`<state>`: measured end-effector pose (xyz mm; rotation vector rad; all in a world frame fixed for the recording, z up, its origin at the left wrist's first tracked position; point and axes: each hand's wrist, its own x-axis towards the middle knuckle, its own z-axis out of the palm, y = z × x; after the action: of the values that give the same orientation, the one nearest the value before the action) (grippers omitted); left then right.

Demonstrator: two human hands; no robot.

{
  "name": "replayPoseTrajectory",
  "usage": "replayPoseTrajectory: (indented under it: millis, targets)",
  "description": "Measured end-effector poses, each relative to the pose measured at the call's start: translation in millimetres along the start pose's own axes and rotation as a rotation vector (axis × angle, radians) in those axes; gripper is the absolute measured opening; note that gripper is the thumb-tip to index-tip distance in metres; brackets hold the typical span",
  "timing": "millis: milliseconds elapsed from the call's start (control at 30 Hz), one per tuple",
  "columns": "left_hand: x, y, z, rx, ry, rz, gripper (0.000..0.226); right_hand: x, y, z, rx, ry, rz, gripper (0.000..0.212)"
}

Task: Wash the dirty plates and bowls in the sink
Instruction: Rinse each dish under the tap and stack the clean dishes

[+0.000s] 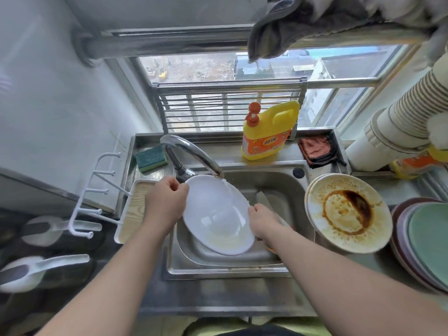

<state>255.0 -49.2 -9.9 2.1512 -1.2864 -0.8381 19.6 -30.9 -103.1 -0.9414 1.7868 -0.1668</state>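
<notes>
Left hand (166, 202) grips the white plate's (215, 219) left rim | right hand (263, 220) pinches its right rim | plate tilted over the sink (286, 187), under water running from the tap (194, 154) | stained plate (348, 212) waits on the surface right of the sink | yellow detergent bottle (269, 130) behind.

You hold the plate (215, 214) over the sink (232, 270), under the tap (191, 154), your left hand (164, 204) on its left rim and your right hand (263, 220) on its right. Behind the sink, on the back ledge, a sponge (150, 158) lies at the left corner, a bottle (269, 132) stands right of the tap and a cloth (315, 149) lies at the right corner. On the worktop right of the sink sits a dirty plate (349, 212), with a stack of plates (421, 241) further right, and a tray (131, 209) lies along the sink's left edge.
</notes>
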Motion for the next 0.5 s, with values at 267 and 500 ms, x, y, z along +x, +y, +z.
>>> replayPoseTrajectory:
  millis: [267,500]
  targets:
    - [-10.7,-19.2,-14.4,-0.003,0.104,0.053,0.019,9.2,-29.7,7.4,0.086,0.090,-0.119,0.035]
    - [-6.3,-42.0,4.1,-0.070,0.175,-0.019,0.019,11.9,-44.0,-11.9,0.002,0.159,-0.259,0.038]
